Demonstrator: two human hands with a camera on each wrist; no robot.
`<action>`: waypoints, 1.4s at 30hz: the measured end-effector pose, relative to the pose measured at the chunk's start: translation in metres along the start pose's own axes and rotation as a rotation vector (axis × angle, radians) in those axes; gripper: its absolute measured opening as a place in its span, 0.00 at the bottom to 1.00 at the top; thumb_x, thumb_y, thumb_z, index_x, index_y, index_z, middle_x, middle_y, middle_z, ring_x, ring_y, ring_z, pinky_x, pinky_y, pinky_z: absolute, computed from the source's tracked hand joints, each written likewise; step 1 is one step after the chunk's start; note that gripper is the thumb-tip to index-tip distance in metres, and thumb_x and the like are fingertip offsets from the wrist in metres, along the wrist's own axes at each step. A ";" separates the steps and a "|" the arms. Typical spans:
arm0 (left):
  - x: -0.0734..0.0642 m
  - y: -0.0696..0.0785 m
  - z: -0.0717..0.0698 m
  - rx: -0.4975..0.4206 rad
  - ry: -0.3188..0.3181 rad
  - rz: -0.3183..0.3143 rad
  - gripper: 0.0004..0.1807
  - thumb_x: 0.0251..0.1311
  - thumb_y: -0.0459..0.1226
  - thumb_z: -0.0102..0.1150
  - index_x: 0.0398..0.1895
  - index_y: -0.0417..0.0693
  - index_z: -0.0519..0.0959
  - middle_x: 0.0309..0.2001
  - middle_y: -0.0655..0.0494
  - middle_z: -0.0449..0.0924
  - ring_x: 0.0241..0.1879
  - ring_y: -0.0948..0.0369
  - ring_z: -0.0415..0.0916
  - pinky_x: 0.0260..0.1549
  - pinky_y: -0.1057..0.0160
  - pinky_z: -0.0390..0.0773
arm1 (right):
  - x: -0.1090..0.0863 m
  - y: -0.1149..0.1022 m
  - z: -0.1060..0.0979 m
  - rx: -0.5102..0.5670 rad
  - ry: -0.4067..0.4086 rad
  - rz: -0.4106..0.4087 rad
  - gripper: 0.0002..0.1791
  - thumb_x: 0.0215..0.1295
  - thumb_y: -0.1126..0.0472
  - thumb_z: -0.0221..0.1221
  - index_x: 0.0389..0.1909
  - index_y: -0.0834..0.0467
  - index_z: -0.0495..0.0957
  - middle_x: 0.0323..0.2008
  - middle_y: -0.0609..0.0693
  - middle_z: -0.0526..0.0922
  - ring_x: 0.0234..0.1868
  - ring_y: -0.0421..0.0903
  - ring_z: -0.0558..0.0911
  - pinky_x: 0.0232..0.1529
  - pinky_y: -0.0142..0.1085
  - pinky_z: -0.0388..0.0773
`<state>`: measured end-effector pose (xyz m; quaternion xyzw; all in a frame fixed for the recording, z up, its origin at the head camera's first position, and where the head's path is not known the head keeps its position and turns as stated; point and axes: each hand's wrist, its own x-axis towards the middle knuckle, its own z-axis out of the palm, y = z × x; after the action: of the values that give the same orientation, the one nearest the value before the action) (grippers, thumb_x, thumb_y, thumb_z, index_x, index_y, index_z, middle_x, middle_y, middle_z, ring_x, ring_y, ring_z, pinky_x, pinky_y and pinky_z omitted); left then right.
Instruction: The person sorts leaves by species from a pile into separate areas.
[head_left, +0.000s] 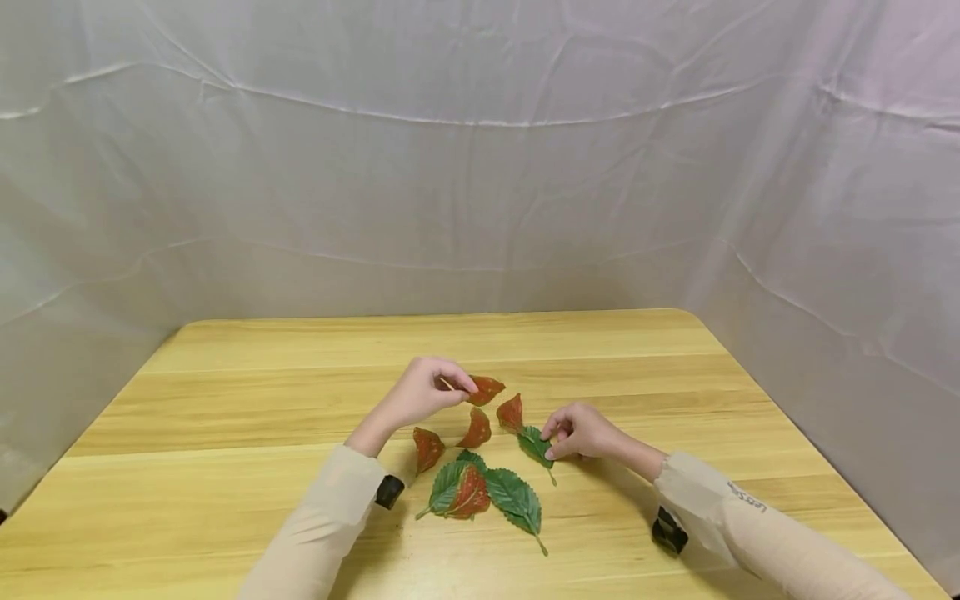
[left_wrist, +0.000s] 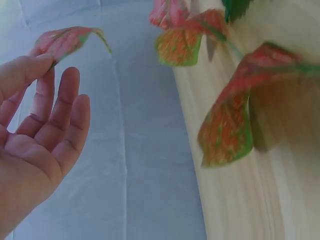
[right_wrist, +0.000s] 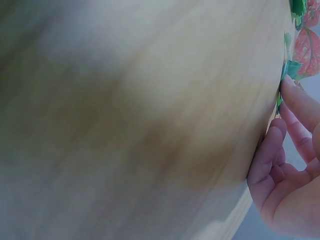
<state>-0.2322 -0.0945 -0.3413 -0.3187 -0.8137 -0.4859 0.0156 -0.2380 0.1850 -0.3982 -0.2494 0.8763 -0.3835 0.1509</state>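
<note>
Between thumb and fingertips my left hand (head_left: 427, 390) pinches a red artificial leaf (head_left: 489, 389), raised above the table; the left wrist view shows that leaf (left_wrist: 62, 44) with its curved stem free. My right hand (head_left: 585, 432) is low at the tabletop, thumb and fingers pinching a small green leaf (head_left: 532, 442) by its side. In the right wrist view the thumb presses this leaf, seen nearly edge-on. A red leaf (head_left: 510, 412) touches its far end. Two more red leaves, one in the middle (head_left: 476, 427) and one farther left (head_left: 428, 450), lie nearer my left hand.
Closer to me, green leaves (head_left: 517, 497) lie on the wooden table (head_left: 247, 400), with a red leaf (head_left: 471, 493) on top of another green leaf (head_left: 446, 483). Pale grey cloth (head_left: 465, 183) hangs behind and at both sides of the table.
</note>
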 end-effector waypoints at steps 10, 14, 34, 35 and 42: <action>-0.008 -0.005 -0.024 -0.126 0.117 -0.024 0.05 0.53 0.26 0.57 0.32 0.35 0.81 0.32 0.47 0.80 0.33 0.53 0.77 0.33 0.62 0.75 | 0.000 0.002 0.000 -0.001 -0.002 -0.011 0.08 0.46 0.68 0.66 0.30 0.63 0.79 0.13 0.46 0.71 0.09 0.36 0.62 0.10 0.28 0.62; -0.011 -0.007 -0.030 -0.177 0.152 -0.068 0.07 0.54 0.26 0.56 0.36 0.32 0.80 0.36 0.44 0.79 0.35 0.53 0.77 0.36 0.62 0.76 | 0.000 0.002 0.000 -0.005 -0.001 -0.014 0.08 0.46 0.68 0.66 0.30 0.63 0.79 0.13 0.46 0.71 0.09 0.36 0.62 0.10 0.28 0.62; -0.031 -0.041 -0.073 -0.114 0.264 -0.294 0.15 0.51 0.28 0.60 0.45 0.32 0.77 0.43 0.40 0.77 0.34 0.60 0.76 0.37 0.59 0.74 | 0.001 -0.001 0.000 -0.015 0.006 -0.013 0.09 0.46 0.66 0.67 0.30 0.63 0.79 0.13 0.47 0.71 0.09 0.37 0.63 0.10 0.28 0.62; -0.032 -0.043 -0.075 -0.107 0.268 -0.302 0.16 0.51 0.28 0.60 0.45 0.32 0.77 0.43 0.40 0.77 0.34 0.60 0.76 0.37 0.59 0.74 | 0.001 -0.001 0.000 -0.015 0.007 -0.014 0.09 0.46 0.66 0.67 0.30 0.63 0.79 0.13 0.47 0.71 0.09 0.37 0.63 0.10 0.28 0.62; -0.036 -0.053 -0.086 -0.037 0.315 -0.348 0.15 0.53 0.29 0.58 0.45 0.31 0.77 0.45 0.39 0.76 0.41 0.55 0.75 0.38 0.64 0.74 | 0.001 -0.001 0.000 -0.022 0.012 -0.016 0.09 0.46 0.66 0.66 0.30 0.63 0.79 0.13 0.47 0.71 0.09 0.37 0.63 0.10 0.28 0.62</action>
<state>-0.2565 -0.1986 -0.3489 -0.0939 -0.8348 -0.5399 0.0526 -0.2386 0.1836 -0.3978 -0.2559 0.8794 -0.3765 0.1396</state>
